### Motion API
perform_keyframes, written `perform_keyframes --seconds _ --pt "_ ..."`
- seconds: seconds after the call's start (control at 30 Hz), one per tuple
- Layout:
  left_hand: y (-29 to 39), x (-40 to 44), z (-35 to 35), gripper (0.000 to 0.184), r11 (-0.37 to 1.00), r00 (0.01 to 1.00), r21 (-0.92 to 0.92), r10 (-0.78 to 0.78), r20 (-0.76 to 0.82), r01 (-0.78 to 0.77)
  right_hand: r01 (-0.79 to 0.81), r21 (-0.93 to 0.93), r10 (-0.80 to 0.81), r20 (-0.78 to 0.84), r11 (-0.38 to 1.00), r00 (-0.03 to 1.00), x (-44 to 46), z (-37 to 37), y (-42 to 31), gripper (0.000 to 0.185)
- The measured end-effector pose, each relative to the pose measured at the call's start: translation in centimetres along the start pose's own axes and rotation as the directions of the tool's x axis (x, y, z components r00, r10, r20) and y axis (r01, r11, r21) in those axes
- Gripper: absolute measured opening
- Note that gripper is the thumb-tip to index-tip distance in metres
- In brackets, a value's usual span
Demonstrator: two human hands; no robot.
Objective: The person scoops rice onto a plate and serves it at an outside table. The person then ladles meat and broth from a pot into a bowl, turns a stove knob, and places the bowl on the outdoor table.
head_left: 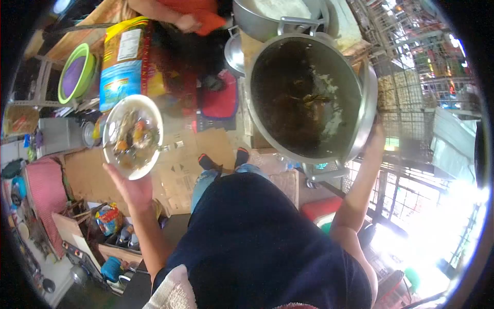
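Note:
A white bowl of clear brown soup with chunks of food and an orange piece rests in my left hand, whose fingers wrap under its near side. To the right stands a large metal pot, with dark broth, leafy bits and pale foam inside. A metal lid is tilted up against the pot's right side. My right hand is behind this lid and holds it at its outer face; most of its fingers are hidden.
Behind the big pot sits another metal pot with white contents. A printed sack and a green basin are at the upper left. Another person's hand shows at the top. Cardboard covers the floor; wire mesh runs along the right.

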State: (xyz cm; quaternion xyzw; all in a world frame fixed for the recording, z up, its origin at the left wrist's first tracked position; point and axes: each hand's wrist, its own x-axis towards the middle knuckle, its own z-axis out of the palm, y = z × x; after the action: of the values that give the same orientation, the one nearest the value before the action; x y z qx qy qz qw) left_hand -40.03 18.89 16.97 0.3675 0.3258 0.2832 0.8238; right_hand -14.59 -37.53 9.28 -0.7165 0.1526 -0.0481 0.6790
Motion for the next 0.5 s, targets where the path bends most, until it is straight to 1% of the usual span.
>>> perform_keyframes --seconds 0.03,0.07,0.1,0.13,0.23,0.27,0.33,0.37,0.4,0.47,0.5 --pt "-0.2 -0.1 -0.6 0.065 1.0 0.999 0.003 0.015 -0.032 -0.015 0.152 0.106 -0.157 0.042 0.983 0.987 0.0 0.5 -1.3 0.046" --pt "0.0 -0.2 -1.4 0.065 0.999 0.997 0.008 0.035 -0.068 -0.034 0.18 -0.103 -0.182 -0.005 0.978 0.983 -0.5 0.6 -3.0 0.048" --pt "0.2 -0.3 -2.2 0.065 0.998 0.993 0.017 0.059 -0.106 -0.058 0.191 -0.304 -0.214 -0.041 0.933 0.976 -2.8 4.2 -8.0 0.05" --pt "0.4 -0.5 -2.7 0.064 0.998 0.988 0.002 0.057 -0.143 -0.058 0.189 -0.489 -0.253 -0.066 0.851 0.965 -4.4 6.7 -11.2 0.052" --pt "1.3 -1.3 -4.4 0.062 0.998 0.988 -0.021 0.052 -0.148 -0.056 0.256 -0.731 -0.461 -0.09 0.632 0.883 -4.1 10.4 -13.2 0.059" --pt "1.7 -1.6 -4.8 0.062 0.997 0.979 -0.025 0.071 -0.191 -0.077 0.334 -0.747 -0.45 0.052 0.575 0.891 -3.5 11.0 -13.4 0.057" --pt "2.2 -2.0 -5.3 0.061 0.993 0.959 -0.032 0.101 -0.266 -0.114 0.467 -0.787 -0.505 0.234 0.404 0.831 -3.5 13.2 -12.8 0.054" --pt "2.5 -2.1 -6.2 0.061 0.991 0.955 -0.045 0.11 -0.276 -0.128 0.527 -0.792 -0.518 0.324 0.309 0.791 -3.9 14.3 -12.5 0.053" --pt "2.9 -2.3 -7.4 0.061 0.988 0.951 -0.06 0.117 -0.286 -0.14 0.518 -0.807 -0.506 0.332 0.284 0.796 -4.8 15.6 -12.3 0.048" --pt "3.8 -2.6 -9.6 0.062 0.986 0.944 -0.075 0.12 -0.307 -0.15 0.504 -0.823 -0.467 0.349 0.262 0.813 -5.3 16.8 -11.5 0.047" --pt "4.3 -2.6 -11.3 0.062 0.986 0.949 -0.06 0.135 -0.284 -0.158 0.5 -0.83 -0.448 0.359 0.249 0.819 -5.4 17.4 -10.9 0.046"
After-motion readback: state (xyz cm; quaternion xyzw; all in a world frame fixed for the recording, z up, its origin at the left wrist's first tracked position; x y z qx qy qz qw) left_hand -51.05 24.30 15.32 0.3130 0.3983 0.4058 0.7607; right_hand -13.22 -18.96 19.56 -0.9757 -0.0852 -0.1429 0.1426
